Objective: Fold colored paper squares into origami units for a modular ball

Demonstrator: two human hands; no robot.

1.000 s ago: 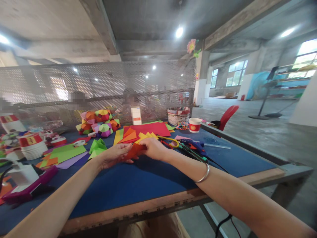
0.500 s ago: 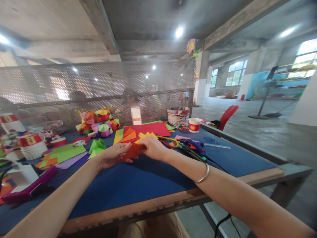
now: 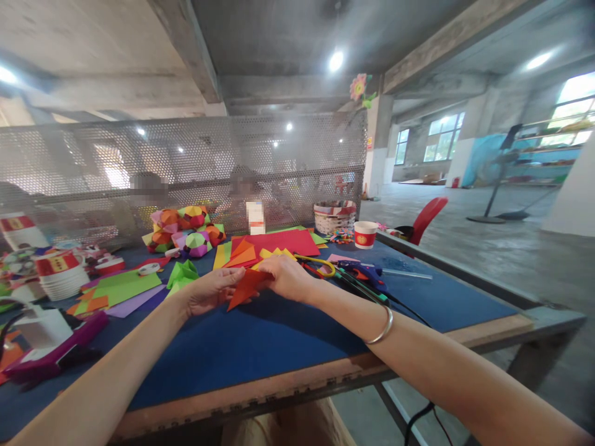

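A folded piece of orange paper (image 3: pixel 245 288) is held just above the blue tabletop, with a pointed corner hanging down. My left hand (image 3: pixel 212 291) pinches its left side between thumb and fingers. On the other side, my right hand (image 3: pixel 287 277) grips its upper right edge, and the fingertips are partly hidden. Just behind the hands lie red paper sheets (image 3: pixel 292 241), a folded orange piece (image 3: pixel 242 253) and yellow folded pieces (image 3: pixel 274 253). A green folded paper piece (image 3: pixel 182 274) rests left of my left hand.
Scissors with a yellow handle (image 3: pixel 320 265) and a blue glue gun (image 3: pixel 365 272) lie right of my hands. A paper cup (image 3: pixel 365 235) and woven basket (image 3: pixel 334 218) stand behind. Paper balls (image 3: pixel 195 235), stacked cups (image 3: pixel 60 272) and a purple-edged holder (image 3: pixel 60 356) occupy the left.
The orange paper has turned between my hands, so a pointed corner now shows below my left fingers. Both hands stay in nearly the same place.
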